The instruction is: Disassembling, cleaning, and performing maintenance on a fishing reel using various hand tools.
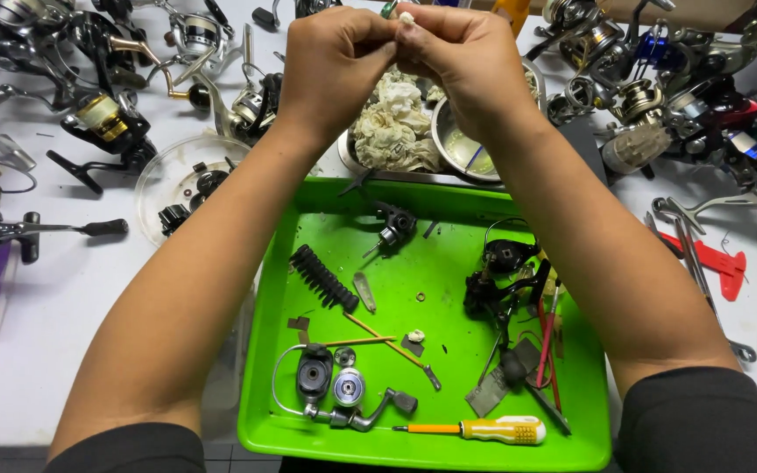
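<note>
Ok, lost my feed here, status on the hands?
Left hand and right hand pinch a small white wad together above the green tray. Nothing blocking.

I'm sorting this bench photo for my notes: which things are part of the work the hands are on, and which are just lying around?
In hand:
- left hand and right hand, pinching a small white piece between them
- green tray of reel parts below them
- crumpled white rag just under the hands

Lying about:
- whole fishing reels on the table
- yellow-handled screwdriver
- red plastic tool
</note>
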